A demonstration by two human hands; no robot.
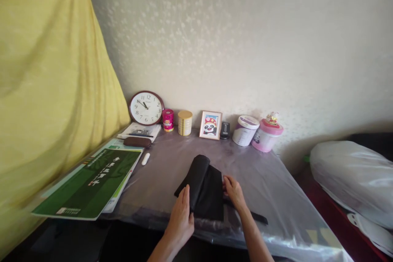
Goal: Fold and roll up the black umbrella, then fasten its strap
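Observation:
A piece of black fabric (211,192), partly rolled or folded over on its left side, lies near the front of the table. A black strap (259,217) sticks out from it to the right, passing behind my right wrist. My left hand (181,217) grips the fabric's lower left side, fingers fairly straight along the roll and thumb near its lower end. At the right edge of the fabric, my right hand (233,191) has its fingers curled and pinched on the edge. The fingertips of that hand are partly hidden.
A plastic-covered table (159,184) carries a green book (92,184), brown case (137,142) and white stick-like object (145,159) at left. Along the wall stand a clock (146,107), several tins and tubs, and a framed panda picture (210,125).

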